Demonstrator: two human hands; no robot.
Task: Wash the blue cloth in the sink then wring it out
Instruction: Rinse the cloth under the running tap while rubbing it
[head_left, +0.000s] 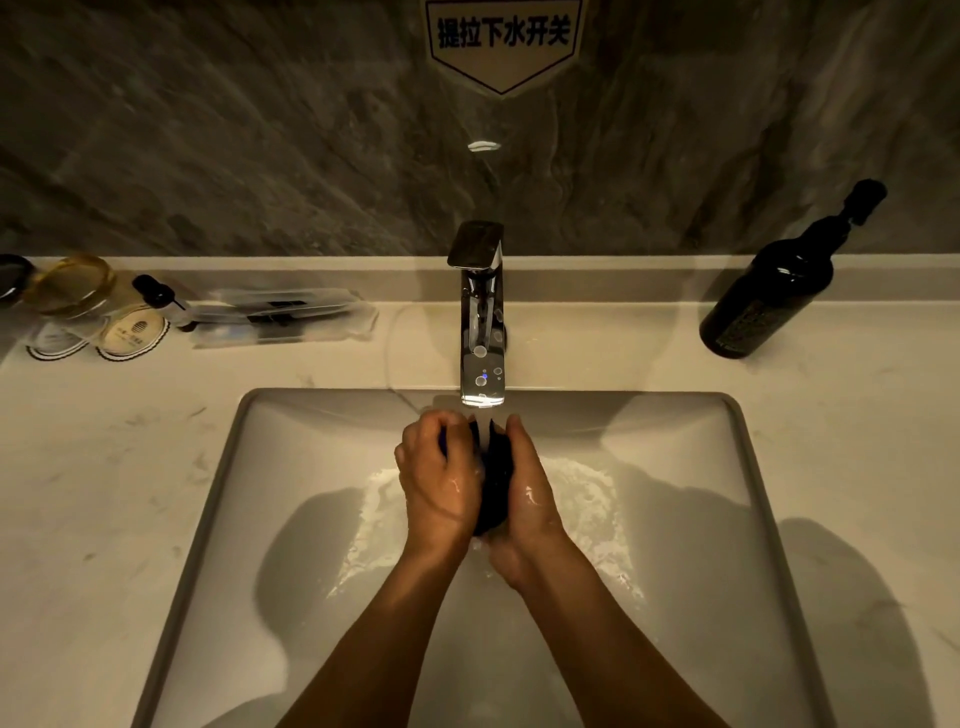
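- Sink (675, 519): a white rectangular basin set in a pale counter (104, 493), with foamy water spread on its floor around the hands.
- Tap (482, 322): a chrome fitting at the far edge of the basin, centre; a stream of water falls from its spout onto the cloth.
- Blue cloth (496, 488): bunched into a dark wad, held between both hands above the basin, directly beneath the stream.
- Left hand (439, 483): fingers curled over the left side of the cloth, gripping it.
- Right hand (530, 493): closed round the right side of the cloth, palm turned inward, skin wet.
- Dark bottle (769, 296): stands on the counter at far right, near the wall.
- Glass jar (72, 286) and clear packets (280, 317): lie on the counter at far left.
- Sign (503, 41): fixed to the stone wall above the tap.
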